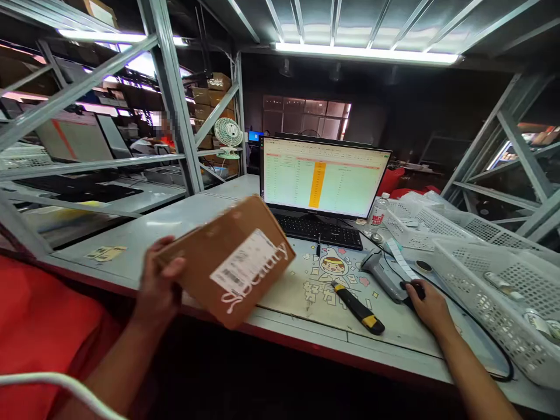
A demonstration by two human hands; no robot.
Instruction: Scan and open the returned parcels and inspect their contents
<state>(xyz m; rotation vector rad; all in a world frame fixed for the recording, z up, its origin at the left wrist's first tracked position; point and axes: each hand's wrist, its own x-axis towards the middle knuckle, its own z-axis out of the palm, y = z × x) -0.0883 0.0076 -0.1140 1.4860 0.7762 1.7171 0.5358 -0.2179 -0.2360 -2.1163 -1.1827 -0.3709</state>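
My left hand is closed on one end of a brown cardboard box, which hangs tilted over the front of the desk. A white barcode label and white printed lettering show on its face. My right hand has its fingers wrapped round the dark handle end of a grey barcode scanner, low over the desk mat. Between the hands a black and yellow utility knife lies on the mat. A dark pen rests behind it.
A monitor with a spreadsheet stands behind a black keyboard. White perforated baskets line the right side, near a plastic bottle. A black cable curves across the right. Red cloth fills the left foreground; metal rack posts rise beyond.
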